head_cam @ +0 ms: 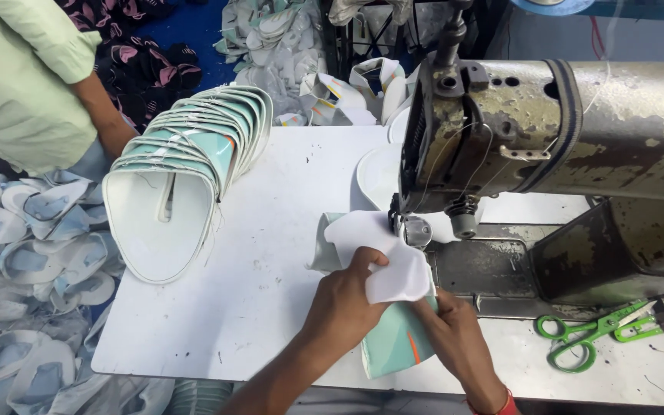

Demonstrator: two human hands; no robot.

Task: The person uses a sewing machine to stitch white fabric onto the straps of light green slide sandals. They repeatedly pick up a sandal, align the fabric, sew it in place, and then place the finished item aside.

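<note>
Shoe-upper piece (pixel 382 265), white lining over mint-green outer with an orange streak, lies at the near middle of the tabletop (pixel 270 307), its far edge tucked under the presser foot (pixel 415 230) of the sewing machine (pixel 562 131). The left hand (pixel 347 296) has its grip closed on the white lining, thumb on top, pinching it flat. The right hand (pixel 455 327) holds the near right edge of the same piece, fingers curled around it.

It looks like the stitching step, with the piece being fed under the needle; the next move likely calls for steady turning of the curved edge. Open room lies to the left, up to the stack of nested uppers (pixel 186 169); green scissors (pixel 589 334) sit right, well apart.
</note>
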